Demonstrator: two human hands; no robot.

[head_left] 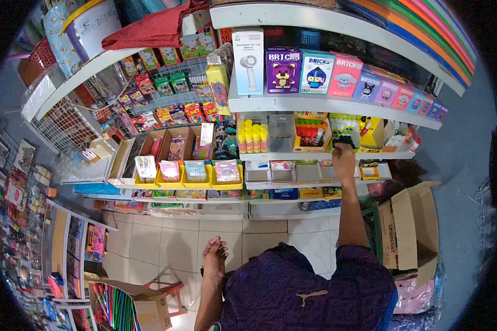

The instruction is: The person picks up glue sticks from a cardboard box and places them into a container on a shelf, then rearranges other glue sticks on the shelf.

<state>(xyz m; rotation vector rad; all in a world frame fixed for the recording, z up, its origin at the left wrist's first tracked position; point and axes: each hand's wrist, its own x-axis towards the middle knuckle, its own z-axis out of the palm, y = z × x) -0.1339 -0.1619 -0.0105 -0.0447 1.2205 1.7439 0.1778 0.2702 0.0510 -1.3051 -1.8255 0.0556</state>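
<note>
My right hand [344,160] reaches up to the middle shelf, its fingers closed at a cluster of small black-ended items [343,141]; their kind is not clear. Just behind that cluster stand white tubes with green caps [343,123] in a bin. To the left of my hand, a yellow display box [312,135] holds red and green tubes. A yellow bin [371,134] lies to its right. My left hand [214,256] hangs low above the tiled floor, away from the shelves, with fingers loosely curled and no object visible in it.
Boxes of toy bricks [283,70] line the shelf above. Yellow-capped glue sticks [252,137] stand further left, above yellow trays [199,177]. An open cardboard box [417,223] is at the right, and a red stool [171,289] stands at lower left.
</note>
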